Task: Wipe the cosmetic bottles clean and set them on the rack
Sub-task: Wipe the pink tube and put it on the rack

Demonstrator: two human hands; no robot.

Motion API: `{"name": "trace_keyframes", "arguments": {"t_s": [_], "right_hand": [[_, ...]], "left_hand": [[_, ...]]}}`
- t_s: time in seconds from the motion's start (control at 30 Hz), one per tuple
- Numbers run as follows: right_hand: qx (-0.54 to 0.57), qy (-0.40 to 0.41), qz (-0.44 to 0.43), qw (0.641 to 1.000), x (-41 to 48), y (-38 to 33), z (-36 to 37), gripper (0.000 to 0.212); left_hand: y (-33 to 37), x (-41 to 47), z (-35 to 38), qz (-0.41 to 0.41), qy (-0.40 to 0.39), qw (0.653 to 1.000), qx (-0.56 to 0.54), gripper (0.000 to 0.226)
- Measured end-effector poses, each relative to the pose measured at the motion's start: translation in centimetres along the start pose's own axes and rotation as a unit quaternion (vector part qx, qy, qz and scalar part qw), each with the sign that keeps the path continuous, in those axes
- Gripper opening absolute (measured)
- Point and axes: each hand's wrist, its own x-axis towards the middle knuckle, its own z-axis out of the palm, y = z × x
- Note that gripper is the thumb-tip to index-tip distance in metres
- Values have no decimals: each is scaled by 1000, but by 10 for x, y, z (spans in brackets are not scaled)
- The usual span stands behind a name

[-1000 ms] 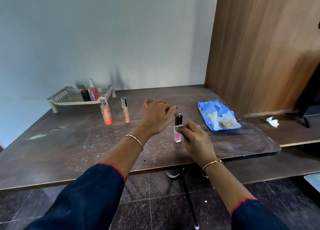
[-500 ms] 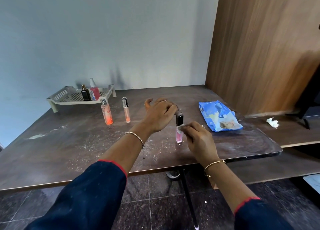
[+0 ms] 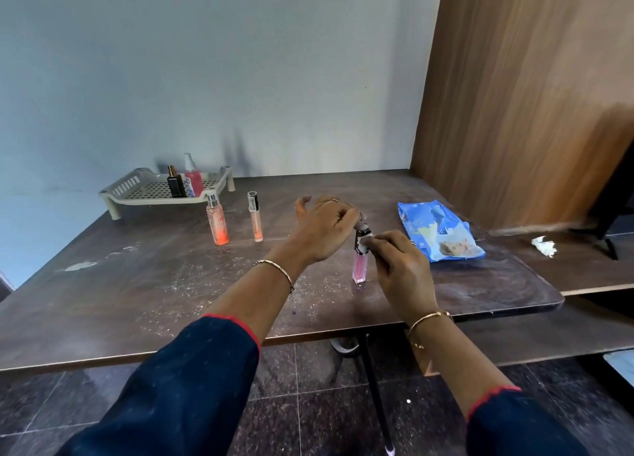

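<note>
The pink bottle [image 3: 359, 267] stands upright on the desk [image 3: 137, 301], near its front edge and between the two hands. Its clear body holds pink liquid under a black cap, and we find no writing on it that we can read. The left hand [image 3: 326, 229] reaches in from the left. Its fingers [image 3: 346, 215] curl down and pinch the top of the cap, while the finger farthest from the bottle is raised. The right hand [image 3: 403, 270] is just beside the bottle on the right. Its fingers [image 3: 382, 241] are closed on a small white wipe [image 3: 364, 242] pressed against the cap. The wad is so small that we take it for a wipe by its colour alone.

At the far left of the desk sits the rack [image 3: 116, 195], a pale plastic tray on short legs with a perforated floor. It holds two bottles side by side: a black bottle [image 3: 175, 185] and a red bottle [image 3: 195, 182] with a pale top.

In front of the rack, on the desk, stand an orange spray bottle [image 3: 216, 224] filled with orange liquid and a slim tube [image 3: 256, 222] of pale peach, near each other but apart. Red print runs down the orange bottle and a dark printed band wraps the tube's upper part. We can read neither.

To the right of the hands a blue pack [image 3: 439, 232] lies flat, with a printed picture and lettering too small for us to read. A crumpled tissue [image 3: 543, 245] lies further right.
</note>
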Motion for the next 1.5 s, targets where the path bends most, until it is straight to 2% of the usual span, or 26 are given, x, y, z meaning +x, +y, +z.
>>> {"name": "trace_keyframes", "arguments": {"t_s": [0.13, 0.33, 0.43, 0.57, 0.67, 0.8, 0.97, 1.03, 1.17, 1.23, 1.3, 1.5], "right_hand": [[-8, 15, -17, 1000, 9, -4, 0, 22], [-46, -92, -21, 994, -16, 5, 5, 20], [-56, -121, -21, 991, -11, 6, 1, 22], [-45, -85, -12, 995, -4, 5, -1, 24], [-58, -84, -18, 995, -6, 1, 0, 26], [-82, -184, -6, 979, -18, 2, 0, 28], [-115, -297, 8, 948, -13, 8, 0, 18], [-113, -289, -3, 950, -7, 9, -4, 18], [-110, -167, -28, 979, 5, 2, -13, 23], [-130, -131, -47, 982, 4, -2, -13, 26], [-143, -148, -65, 976, -2, -1, -9, 30], [-185, -283, -84, 938, -13, 4, -12, 22]], "left_hand": [[1, 0, -1, -4, 5, 1000, 10, 49], [-2, 4, -1, -13, -2, 1000, 9, 44], [-4, 5, -1, -7, -12, 999, 43, 41], [6, 8, -8, 29, -39, 993, 107, 27], [18, 13, -14, 47, -63, 983, 163, 27], [20, 13, -17, 47, -73, 982, 169, 19], [20, 10, -22, 42, -75, 983, 162, 20], [21, 9, -21, 36, -73, 985, 155, 22], [22, 12, -19, 24, -64, 984, 164, 41], [22, 12, -18, 20, -62, 985, 161, 46], [22, 12, -18, 19, -62, 986, 156, 48], [23, 15, -20, 23, -73, 984, 161, 40]]}}
